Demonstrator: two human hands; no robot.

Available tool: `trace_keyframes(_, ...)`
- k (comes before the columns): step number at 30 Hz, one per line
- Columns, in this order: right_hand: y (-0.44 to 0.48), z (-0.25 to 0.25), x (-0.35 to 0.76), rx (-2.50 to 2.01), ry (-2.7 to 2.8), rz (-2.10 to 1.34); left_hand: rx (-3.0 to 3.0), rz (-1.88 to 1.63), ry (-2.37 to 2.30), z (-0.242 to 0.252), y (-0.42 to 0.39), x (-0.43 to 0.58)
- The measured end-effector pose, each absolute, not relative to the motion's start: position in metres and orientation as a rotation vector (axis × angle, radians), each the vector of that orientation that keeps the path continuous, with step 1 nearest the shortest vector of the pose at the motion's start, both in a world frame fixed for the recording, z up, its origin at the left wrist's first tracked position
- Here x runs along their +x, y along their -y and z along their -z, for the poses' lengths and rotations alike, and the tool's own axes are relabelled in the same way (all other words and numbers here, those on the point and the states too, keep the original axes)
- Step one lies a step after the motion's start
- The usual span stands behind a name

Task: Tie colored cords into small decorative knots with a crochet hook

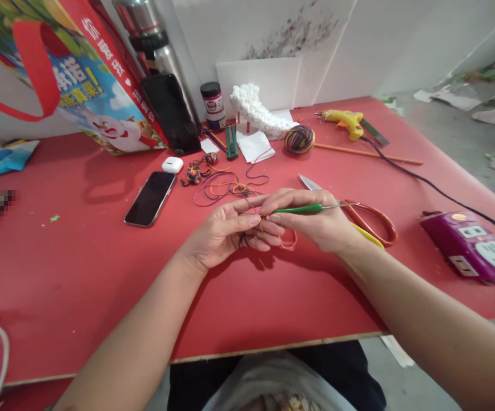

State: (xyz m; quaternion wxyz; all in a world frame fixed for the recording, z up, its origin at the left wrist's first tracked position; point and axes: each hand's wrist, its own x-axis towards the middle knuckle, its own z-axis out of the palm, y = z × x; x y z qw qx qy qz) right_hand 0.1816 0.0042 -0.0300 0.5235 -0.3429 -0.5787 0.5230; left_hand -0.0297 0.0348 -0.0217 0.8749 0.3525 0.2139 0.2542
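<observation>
My right hand (305, 214) pinches a crochet hook with a green handle (301, 209) and a thin metal shaft that points right over the wrist. Facing it, my left hand (234, 225) has its thumb and fingers closed on multicoloured yarn (261, 224). The hook's working tip and the stitches are hidden between the fingertips. A dark strand and an orange loop hang about the left fingers. Loose yarn (225, 185) lies tangled behind the hands and runs toward a multicoloured yarn ball (299, 140). A small crocheted piece (193, 173) sits left of the tangle.
Red-handled scissors (371, 222) lie beside my right wrist. A phone (151, 198) and white earbud case (172, 165) are at left. Farther back stand a gift bag (114, 108), a jar (213, 105) and a yellow glue gun (345, 121). A purple power socket (472, 245) sits right.
</observation>
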Motion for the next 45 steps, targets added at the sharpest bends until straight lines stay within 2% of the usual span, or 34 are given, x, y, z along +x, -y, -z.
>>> trace_keyframes(34,0.003,0.031,0.161,-0.878,0.883,-1.464,0.73,-0.76,-0.531,0.024,-0.034,-0.027)
trace_keyframes(45,0.002,0.032,0.157,-0.931,0.829,-1.345,0.785,-0.936,-0.629,0.026,-0.032,-0.014)
